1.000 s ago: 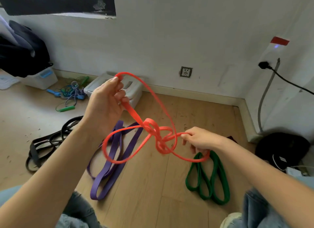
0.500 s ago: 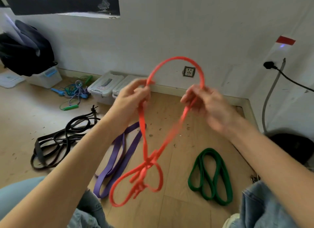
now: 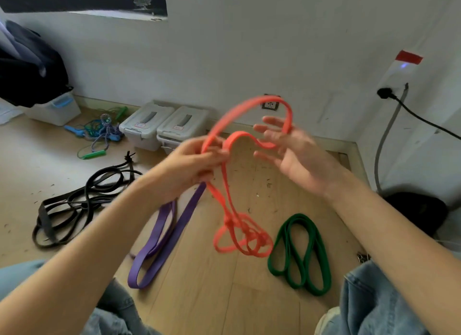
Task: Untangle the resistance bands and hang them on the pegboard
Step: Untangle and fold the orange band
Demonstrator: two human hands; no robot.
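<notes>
I am holding the orange band point(image 3: 225, 185) up in front of me. My left hand point(image 3: 197, 160) is gripping it with curled fingers where two strands cross. My right hand point(image 3: 287, 147) is spread wide, fingers straight, with the top arc of the band draped over its far edge; it is carrying the loop, not pinching it.

The knot point(image 3: 245, 231) is hanging below both hands, above the floor point(image 3: 199, 297), with several small loops bunched around it. Motion blur is preventing me from reading which strand passes over which.

The other bands are lying on the floor: the purple band point(image 3: 159, 240) below my left hand, the green band point(image 3: 303, 255) below my right hand, the black bands point(image 3: 74, 205) well to the left of my left hand. The pegboard is not in view.

Hazards from this position, as I judge them:
- The top arc is resting only on open fingers. Tilting the right hand is likely to let it slide off, and the loops could fall back into the tangle.
- Pulling the hands apart loads the hanging knot and is likely to tighten it.
- Stretched rubber released suddenly can snap back toward my hands.
- Lowering the knot onto the green band risks a new tangle.
</notes>
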